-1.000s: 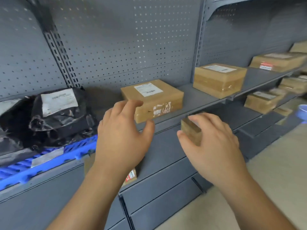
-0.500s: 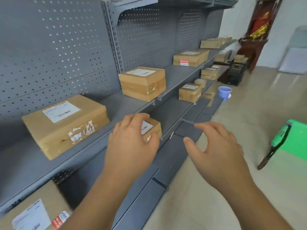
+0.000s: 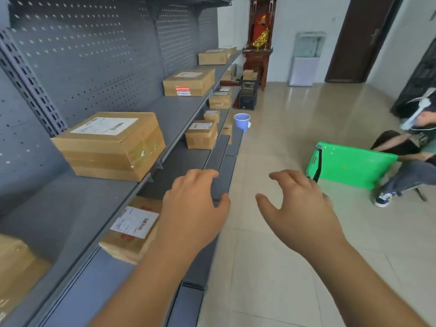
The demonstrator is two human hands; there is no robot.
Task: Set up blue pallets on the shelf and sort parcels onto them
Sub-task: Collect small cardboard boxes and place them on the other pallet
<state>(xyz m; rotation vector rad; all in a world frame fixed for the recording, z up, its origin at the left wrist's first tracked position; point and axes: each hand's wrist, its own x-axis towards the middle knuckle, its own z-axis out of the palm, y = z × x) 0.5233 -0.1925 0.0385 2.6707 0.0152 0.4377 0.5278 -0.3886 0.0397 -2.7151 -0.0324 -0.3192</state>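
My left hand (image 3: 193,208) and my right hand (image 3: 295,208) hover in front of the grey shelf (image 3: 77,208), fingers loosely spread, holding nothing. A cardboard parcel with a white label (image 3: 111,143) sits on the upper shelf to the left of my hands. Below my left hand, a smaller labelled parcel (image 3: 132,230) lies on the lower shelf, partly hidden by my wrist. More cardboard parcels (image 3: 188,82) stand farther along both shelves. No blue pallet is in view.
A blue bucket (image 3: 242,121) stands on the floor by the shelf. A green case (image 3: 349,165) lies on the tiled floor at right, beside a seated person (image 3: 408,161). A black crate (image 3: 248,94) and a wooden cabinet (image 3: 258,57) stand at the far end.
The view has swung right along the shelf, away from the black bags and the blue pallet. Both hands stay raised and hold nothing, now over the lower shelf edge and floor.
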